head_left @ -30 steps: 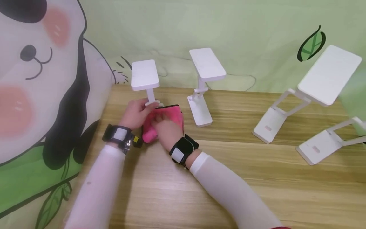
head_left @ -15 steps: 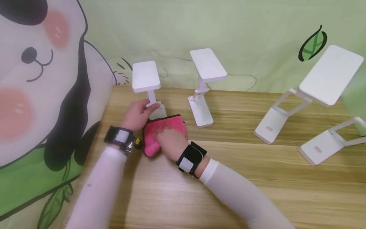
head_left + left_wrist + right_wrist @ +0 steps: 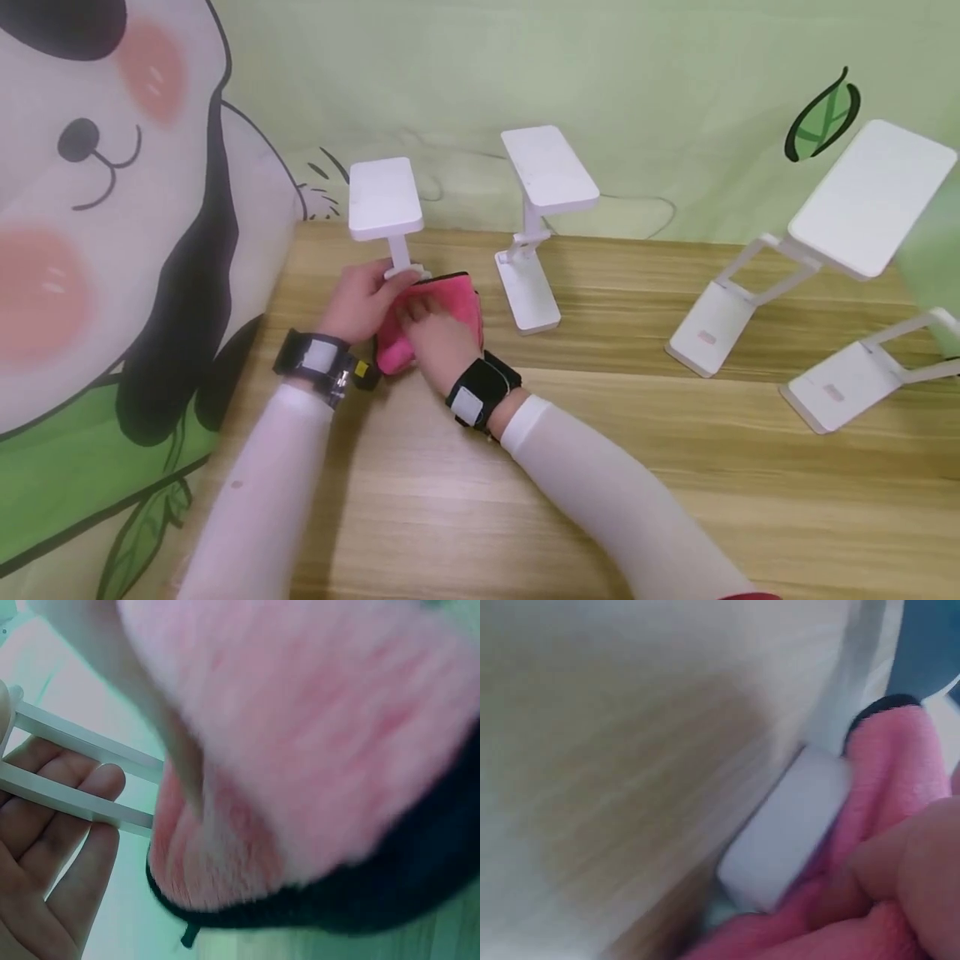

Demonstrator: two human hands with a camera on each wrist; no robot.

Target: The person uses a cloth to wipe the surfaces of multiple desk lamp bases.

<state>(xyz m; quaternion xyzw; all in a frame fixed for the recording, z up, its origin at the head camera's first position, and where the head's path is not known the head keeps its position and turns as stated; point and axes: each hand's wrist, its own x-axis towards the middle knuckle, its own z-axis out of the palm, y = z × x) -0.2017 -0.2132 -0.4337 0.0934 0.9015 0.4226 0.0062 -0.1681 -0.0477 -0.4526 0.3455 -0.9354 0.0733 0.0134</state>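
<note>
A white folding desk lamp (image 3: 386,196) stands at the back left of the wooden table. My left hand (image 3: 360,296) holds it low on its arm; the left wrist view shows thumb and fingers about the two thin bars (image 3: 90,739). With my right hand (image 3: 441,337) I grip a pink plush cloth (image 3: 459,293) with black edging and press it over the lamp's base. The cloth hides most of that base from above. Part of the white base (image 3: 787,825) shows beside the cloth in the right wrist view.
A second white lamp (image 3: 547,171) stands just right of the cloth. Farther right are a third lamp (image 3: 873,200) and another lamp's base (image 3: 840,387), cut off by the frame. A green wall sheet with a printed panda (image 3: 150,208) borders the table (image 3: 420,500).
My right hand slid the cloth toward me, baring part of the lamp's base, then moved it back up over the base. The left hand keeps its hold on the lamp.
</note>
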